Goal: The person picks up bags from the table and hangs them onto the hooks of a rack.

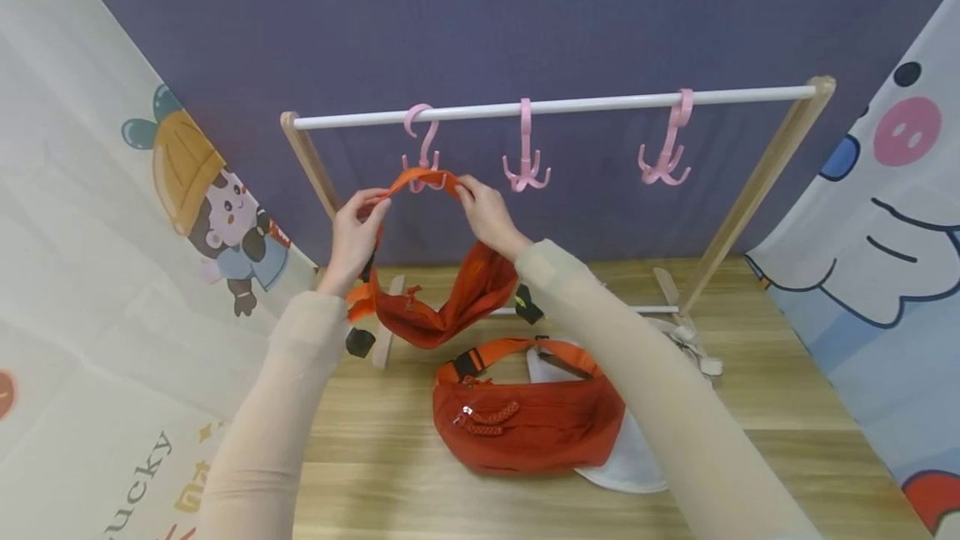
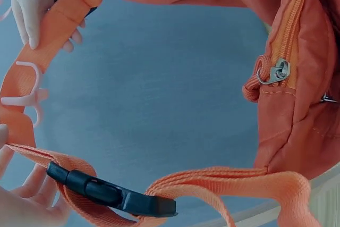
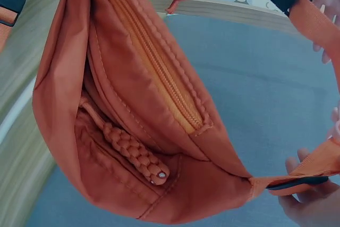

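An orange-red waist bag [image 1: 450,307] hangs by its orange strap [image 1: 412,176] from both hands, below a rail. My left hand [image 1: 356,233] pinches the strap on the left, beside a black buckle [image 2: 111,192]. My right hand [image 1: 487,215] pinches the strap on the right. Between the hands, the strap lies against the prongs of the leftmost pink hook [image 1: 427,161]; in the left wrist view, the prongs [image 2: 29,97] overlap the strap. Whether the hook bears any weight, I cannot tell. Zippers and a braided pull [image 3: 135,152] show on the bag.
Two more pink hooks, one mid-rail [image 1: 527,157] and one farther right [image 1: 667,152], hang from the white rail [image 1: 600,102] with wooden legs. Below, a second orange-red waist bag [image 1: 525,432] lies on the wood-patterned surface, partly over a white item [image 1: 637,465]. Printed curtains flank both sides.
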A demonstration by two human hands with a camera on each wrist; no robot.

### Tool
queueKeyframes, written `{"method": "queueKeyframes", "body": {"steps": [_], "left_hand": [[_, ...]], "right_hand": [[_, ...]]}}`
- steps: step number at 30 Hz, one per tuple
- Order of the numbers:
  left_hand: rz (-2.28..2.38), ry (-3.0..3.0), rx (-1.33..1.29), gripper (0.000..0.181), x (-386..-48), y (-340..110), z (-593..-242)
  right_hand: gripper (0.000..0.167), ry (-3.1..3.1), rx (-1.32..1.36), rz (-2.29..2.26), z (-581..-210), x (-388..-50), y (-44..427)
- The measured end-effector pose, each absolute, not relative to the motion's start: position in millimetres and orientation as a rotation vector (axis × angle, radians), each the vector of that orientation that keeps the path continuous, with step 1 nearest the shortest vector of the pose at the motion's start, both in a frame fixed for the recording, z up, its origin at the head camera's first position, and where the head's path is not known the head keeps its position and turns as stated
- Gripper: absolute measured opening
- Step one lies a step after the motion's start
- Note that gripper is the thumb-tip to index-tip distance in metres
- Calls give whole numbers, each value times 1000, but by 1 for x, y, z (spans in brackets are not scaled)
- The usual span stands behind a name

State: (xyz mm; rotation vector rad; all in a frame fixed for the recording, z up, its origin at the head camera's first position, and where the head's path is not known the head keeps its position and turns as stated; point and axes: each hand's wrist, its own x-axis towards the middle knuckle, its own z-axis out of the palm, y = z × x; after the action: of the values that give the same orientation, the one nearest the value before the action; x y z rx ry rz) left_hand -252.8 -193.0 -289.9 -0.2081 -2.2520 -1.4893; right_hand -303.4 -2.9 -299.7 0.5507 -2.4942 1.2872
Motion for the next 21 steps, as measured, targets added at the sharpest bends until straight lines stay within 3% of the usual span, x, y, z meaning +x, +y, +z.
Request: {"method": "queueKeyframes", "body": {"steps": [6, 21], "left_hand": [[-1495, -2265, -243, 28, -241, -183, -281], [-1447, -2250, -268, 31, -265, -188, -311]], "right_hand": [[23, -2484, 557, 1275, -300, -302, -1], [34, -2498, 574, 1158, -305, -298, 2]]}}
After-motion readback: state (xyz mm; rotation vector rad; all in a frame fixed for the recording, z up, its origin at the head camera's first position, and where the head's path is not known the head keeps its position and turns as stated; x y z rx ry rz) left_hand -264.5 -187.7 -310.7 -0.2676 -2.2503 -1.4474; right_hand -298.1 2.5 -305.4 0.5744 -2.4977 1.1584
